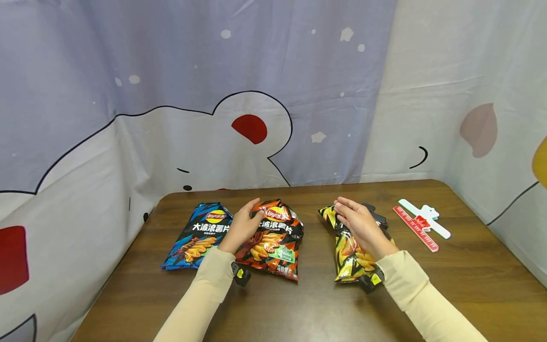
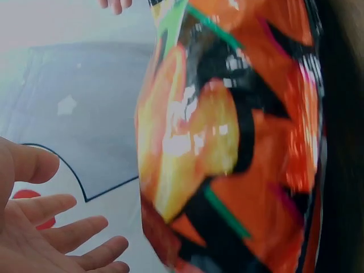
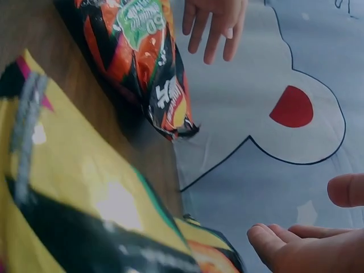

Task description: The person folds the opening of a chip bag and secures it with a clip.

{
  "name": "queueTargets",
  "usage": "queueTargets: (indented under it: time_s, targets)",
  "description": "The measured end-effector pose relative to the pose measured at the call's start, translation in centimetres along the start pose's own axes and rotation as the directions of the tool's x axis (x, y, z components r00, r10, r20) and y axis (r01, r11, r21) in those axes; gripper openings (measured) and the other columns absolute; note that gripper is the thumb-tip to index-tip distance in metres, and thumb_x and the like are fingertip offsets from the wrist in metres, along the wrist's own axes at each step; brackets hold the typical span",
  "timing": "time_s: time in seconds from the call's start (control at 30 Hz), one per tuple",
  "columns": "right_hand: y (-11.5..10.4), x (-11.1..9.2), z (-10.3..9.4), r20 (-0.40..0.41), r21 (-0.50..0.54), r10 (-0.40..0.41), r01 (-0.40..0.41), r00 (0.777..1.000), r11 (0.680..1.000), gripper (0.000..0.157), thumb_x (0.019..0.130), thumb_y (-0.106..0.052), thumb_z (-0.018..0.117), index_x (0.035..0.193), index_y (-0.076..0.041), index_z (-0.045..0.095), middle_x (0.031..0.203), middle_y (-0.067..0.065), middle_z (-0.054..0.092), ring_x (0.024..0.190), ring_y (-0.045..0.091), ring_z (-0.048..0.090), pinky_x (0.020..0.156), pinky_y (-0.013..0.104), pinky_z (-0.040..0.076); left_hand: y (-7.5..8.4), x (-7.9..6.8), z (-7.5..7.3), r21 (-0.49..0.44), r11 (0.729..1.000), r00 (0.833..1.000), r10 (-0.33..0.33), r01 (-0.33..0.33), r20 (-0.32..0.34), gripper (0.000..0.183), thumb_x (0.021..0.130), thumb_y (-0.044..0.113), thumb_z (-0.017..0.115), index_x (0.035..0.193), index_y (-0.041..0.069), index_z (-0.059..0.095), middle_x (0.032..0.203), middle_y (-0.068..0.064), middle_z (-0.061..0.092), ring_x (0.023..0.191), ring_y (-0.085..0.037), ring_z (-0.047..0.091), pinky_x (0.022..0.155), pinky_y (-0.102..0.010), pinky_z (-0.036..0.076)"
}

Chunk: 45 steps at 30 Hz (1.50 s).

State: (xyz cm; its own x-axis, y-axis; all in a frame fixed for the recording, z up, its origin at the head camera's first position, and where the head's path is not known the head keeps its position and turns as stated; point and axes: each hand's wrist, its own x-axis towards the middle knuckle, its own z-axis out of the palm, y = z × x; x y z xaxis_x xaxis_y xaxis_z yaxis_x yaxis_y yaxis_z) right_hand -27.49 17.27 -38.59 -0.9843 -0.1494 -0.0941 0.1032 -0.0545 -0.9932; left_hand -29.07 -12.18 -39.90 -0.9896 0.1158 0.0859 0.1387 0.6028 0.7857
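Note:
My left hand (image 1: 242,228), fingers extended, hovers at the left edge of an orange bag of potato chips (image 1: 279,237). In the left wrist view this bag fills the middle, and a gap shows between it and the spread fingers of the hand (image 2: 57,227). Over a yellow bag of potato chips (image 1: 348,256), partly hidden by it, is my right hand (image 1: 362,225), its fingers straight. The right wrist view shows that hand (image 3: 318,247) holding nothing, apart from the yellow bag (image 3: 85,170). Just beyond the right hand lies a black object (image 1: 378,217), mostly covered.
A blue bag of potato chips (image 1: 201,237) lies left of the orange one. On the right side of the brown wooden table (image 1: 320,308) are a white clip (image 1: 431,221) and a red clip (image 1: 415,228), side by side. A patterned curtain (image 1: 329,95) hangs behind the table.

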Motion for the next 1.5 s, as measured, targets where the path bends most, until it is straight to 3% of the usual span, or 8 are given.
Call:
queueTargets:
  time_s: [0.13, 0.87, 0.93, 1.03, 1.17, 1.33, 1.4, 1.5]
  targets:
    - [0.6, 0.1, 0.6, 0.017, 0.033, 0.008, -0.009, 1.000, 0.999, 0.054, 0.104, -0.009, 0.033, 0.150, 0.010, 0.012, 0.157, 0.025, 0.017, 0.146, 0.035, 0.018, 0.119, 0.042, 0.019, -0.3, 0.1, -0.4, 0.003, 1.000, 1.000, -0.024, 0.024, 0.005, 0.051, 0.100, 0.024, 0.050, 0.148, 0.011, 0.037, 0.150, -0.017, 0.039, 0.137, -0.038, 0.037, 0.107, -0.057, 0.035]
    - [3.8, 0.7, 4.5, 0.048, 0.009, 0.066, -0.067, 0.997, 0.998, 0.057, 0.102, -0.011, 0.038, 0.148, 0.012, 0.014, 0.154, 0.030, 0.019, 0.144, 0.042, 0.019, 0.118, 0.048, 0.020, -2.4, 0.6, -0.3, 0.006, 0.994, 0.994, -0.111, 0.111, 0.016, 0.059, 0.100, 0.026, 0.050, 0.152, 0.009, 0.027, 0.154, -0.019, 0.032, 0.136, -0.041, 0.038, 0.105, -0.057, 0.036]
    - [4.2, 0.7, 4.8, 0.051, 0.005, 0.070, -0.071, 0.996, 0.997, 0.058, 0.102, -0.011, 0.039, 0.149, 0.012, 0.014, 0.154, 0.031, 0.019, 0.144, 0.042, 0.020, 0.117, 0.049, 0.020, -2.5, 0.5, -0.2, 0.003, 0.993, 0.993, -0.121, 0.121, 0.016, 0.059, 0.100, 0.027, 0.049, 0.152, 0.010, 0.026, 0.153, -0.019, 0.034, 0.129, -0.040, 0.046, 0.100, -0.055, 0.041]
    - [4.7, 0.7, 5.3, 0.047, 0.004, 0.075, -0.076, 0.996, 0.997, 0.058, 0.101, -0.010, 0.039, 0.148, 0.012, 0.014, 0.153, 0.031, 0.021, 0.143, 0.043, 0.021, 0.117, 0.049, 0.021, -2.7, 0.5, 0.0, 0.001, 0.991, 0.991, -0.135, 0.135, 0.022, 0.060, 0.100, 0.028, 0.049, 0.153, 0.012, 0.025, 0.149, -0.020, 0.039, 0.100, -0.033, 0.061, 0.087, -0.047, 0.046]
    - [5.4, 0.8, 5.8, 0.054, 0.006, 0.080, -0.080, 0.995, 0.997, 0.060, 0.101, -0.011, 0.040, 0.148, 0.013, 0.013, 0.152, 0.032, 0.022, 0.142, 0.044, 0.021, 0.116, 0.052, 0.022, -2.9, 0.5, 0.2, -0.010, 0.988, 0.988, -0.152, 0.153, 0.032, 0.061, 0.101, 0.030, 0.048, 0.153, 0.013, 0.023, 0.146, -0.020, 0.043, 0.060, -0.021, 0.053, 0.076, -0.039, 0.045]
    - [6.0, 1.0, 6.2, 0.061, 0.001, 0.091, -0.091, 0.994, 0.996, 0.060, 0.101, -0.011, 0.041, 0.148, 0.014, 0.011, 0.152, 0.032, 0.021, 0.142, 0.045, 0.022, 0.115, 0.053, 0.023, -3.1, 0.5, 0.5, -0.025, 0.985, 0.985, -0.167, 0.168, 0.035, 0.061, 0.101, 0.031, 0.048, 0.154, 0.014, 0.023, 0.153, -0.018, 0.034, 0.088, -0.027, 0.060, 0.084, -0.044, 0.043]
    - [6.2, 1.2, 6.3, 0.057, 0.000, 0.095, -0.095, 0.994, 0.995, 0.061, 0.101, -0.011, 0.041, 0.148, 0.014, 0.012, 0.153, 0.032, 0.021, 0.142, 0.045, 0.023, 0.115, 0.053, 0.024, -3.2, 0.6, 0.6, -0.028, 0.985, 0.985, -0.168, 0.168, 0.032, 0.061, 0.100, 0.030, 0.048, 0.153, 0.014, 0.023, 0.155, -0.017, 0.031, 0.115, -0.035, 0.054, 0.094, -0.050, 0.042]
    - [6.4, 1.4, 6.5, 0.057, 0.007, 0.101, -0.101, 0.993, 0.995, 0.060, 0.101, -0.011, 0.041, 0.148, 0.014, 0.011, 0.152, 0.032, 0.021, 0.141, 0.045, 0.023, 0.114, 0.053, 0.025, -3.2, 0.7, 0.8, -0.035, 0.984, 0.984, -0.172, 0.173, 0.035, 0.061, 0.100, 0.029, 0.048, 0.153, 0.012, 0.023, 0.155, -0.018, 0.030, 0.131, -0.040, 0.044, 0.104, -0.055, 0.038]
